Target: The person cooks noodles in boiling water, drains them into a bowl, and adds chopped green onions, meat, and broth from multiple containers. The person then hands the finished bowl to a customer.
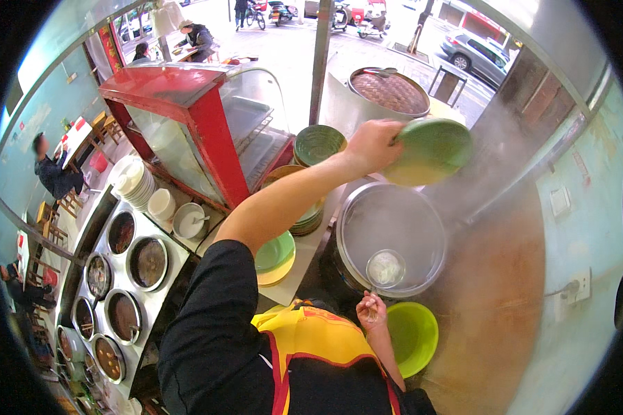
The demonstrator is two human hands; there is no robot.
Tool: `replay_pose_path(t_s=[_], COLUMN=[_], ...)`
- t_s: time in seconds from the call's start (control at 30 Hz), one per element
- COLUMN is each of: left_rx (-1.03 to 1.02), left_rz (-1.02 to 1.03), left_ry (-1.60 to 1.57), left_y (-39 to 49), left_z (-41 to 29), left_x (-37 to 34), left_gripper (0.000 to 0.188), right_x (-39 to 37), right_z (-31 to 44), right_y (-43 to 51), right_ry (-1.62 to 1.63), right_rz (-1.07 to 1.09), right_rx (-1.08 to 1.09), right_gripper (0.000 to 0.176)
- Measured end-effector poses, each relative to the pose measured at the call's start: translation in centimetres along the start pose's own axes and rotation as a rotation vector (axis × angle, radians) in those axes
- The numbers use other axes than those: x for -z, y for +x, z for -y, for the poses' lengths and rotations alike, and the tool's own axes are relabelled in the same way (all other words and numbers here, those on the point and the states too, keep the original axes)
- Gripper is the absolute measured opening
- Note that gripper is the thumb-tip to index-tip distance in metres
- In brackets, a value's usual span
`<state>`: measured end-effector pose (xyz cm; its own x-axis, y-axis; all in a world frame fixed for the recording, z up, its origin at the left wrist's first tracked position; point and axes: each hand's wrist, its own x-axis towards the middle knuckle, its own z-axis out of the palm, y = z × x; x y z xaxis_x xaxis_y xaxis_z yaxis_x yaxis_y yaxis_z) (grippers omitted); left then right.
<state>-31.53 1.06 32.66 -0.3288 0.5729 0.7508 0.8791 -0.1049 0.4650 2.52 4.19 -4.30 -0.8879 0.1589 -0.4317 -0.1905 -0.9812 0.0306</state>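
My left hand (376, 147) is stretched out over the large steaming metal pot (441, 259), its fingers gripping the edge of a green and yellow bowl (432, 150), which is blurred and tilted. Close to my apron, my right hand (372, 311) grips the handle of a round strainer ladle (386, 268). Pale food, perhaps noodles, lies in the strainer, over the pot's near side. Steam hides much of the pot's inside. To the left of the pot are stacked green and yellow bowls (276, 254), partly behind my left forearm.
A bright green basin (415, 340) is below the pot. Beyond it, a steamer with a woven lid (389, 92) bears tongs. Left are a red-framed glass cabinet (207, 119), white dishes (135, 184) and a counter of food pots (148, 263). Several people sit farther off.
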Motion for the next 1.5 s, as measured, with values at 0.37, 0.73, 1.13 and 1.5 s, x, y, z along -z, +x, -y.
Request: replay_pose_path(t_s=[0.37, 0.73, 1.13, 1.5], left_rx=[1.228, 1.428, 1.384, 1.465], left_rz=[-0.071, -0.019, 0.016, -0.014], left_ry=[-1.417, -1.595, -1.415, -1.182], left_y=[-26.5, -30.8, -30.8, -30.2], left_z=[2.5, 0.3, 0.9, 1.9], left_x=[-5.0, -3.4, -3.8, -5.7], left_gripper=[0.05, 0.056, 0.063, 0.069], right_x=[-5.6, -4.7, -6.3, -12.7], right_z=[0.9, 5.9, 5.3, 2.5], right_y=[-3.7, -2.9, -3.3, -6.2], right_ry=[-0.244, -0.076, -0.206, -0.236], right_rz=[-0.111, 0.051, -0.216, -0.151], right_rx=[0.215, -0.023, 0.133, 0.068], right_gripper=[0.008, 0.016, 0.011, 0.008])
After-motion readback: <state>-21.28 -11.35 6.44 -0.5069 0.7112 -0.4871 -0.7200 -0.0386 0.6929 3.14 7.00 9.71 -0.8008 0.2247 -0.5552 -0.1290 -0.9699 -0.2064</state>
